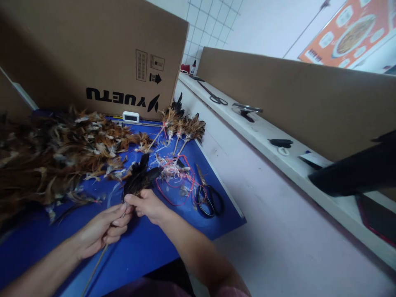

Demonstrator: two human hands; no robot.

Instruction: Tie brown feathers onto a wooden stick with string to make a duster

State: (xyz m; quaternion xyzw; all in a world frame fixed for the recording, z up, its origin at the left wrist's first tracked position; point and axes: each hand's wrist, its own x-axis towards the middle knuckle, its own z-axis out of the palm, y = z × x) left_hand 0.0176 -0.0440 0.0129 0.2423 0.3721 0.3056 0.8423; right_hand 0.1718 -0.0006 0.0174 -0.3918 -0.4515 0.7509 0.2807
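Note:
My left hand [103, 232] is closed around a thin stick [95, 268], whose lower end slants down toward the bottom edge. At the stick's top sits a tuft of dark feathers [137, 179]. My right hand [151, 205] is closed too, its thumb and fingers pinching the base of that tuft right beside my left fingertips. The exact spot where feathers meet stick is hidden by my fingers. Beyond the tuft lies a tangle of pink string [157, 185] among white scraps. Scissors with black handles [206, 202] rest on the blue table [136, 255] to the right.
A large heap of brown feathers [62, 156] covers the table's left side. Several feather-tipped sticks [182, 128] lie at the far right corner. Behind stand a cardboard box [93, 53] and a small white display [130, 117]. A white ledge [262, 136] with more scissors [218, 100] runs along the right.

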